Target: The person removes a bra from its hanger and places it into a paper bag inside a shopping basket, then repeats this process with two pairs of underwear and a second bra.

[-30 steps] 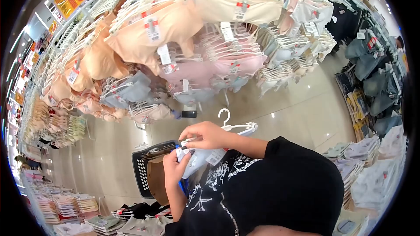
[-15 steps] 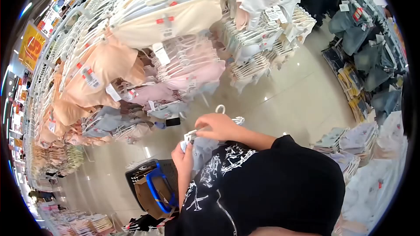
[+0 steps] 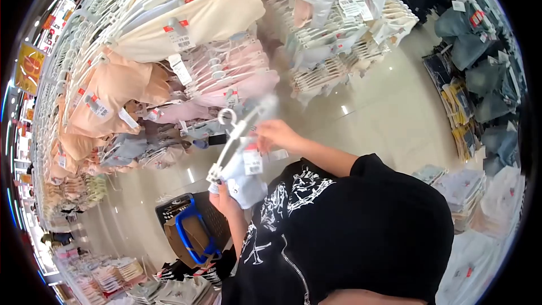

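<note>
left hand [image 3: 224, 199] pinches garment [image 3: 246, 185] at its lower-left edge; garment extends toward 2 o'clock from that grip, beneath hanger [image 3: 228, 149]. right hand [image 3: 275, 135], at 1 o'clock of garment: finger closure cannot be determined.

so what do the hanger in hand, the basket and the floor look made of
Hanger: likely smooth plastic, opaque white with a curved hook. Basket: probably moulded plastic, black with a blue handle. Floor: glossy, reflecting lights; polished tile or stone, can't tell which.
</note>
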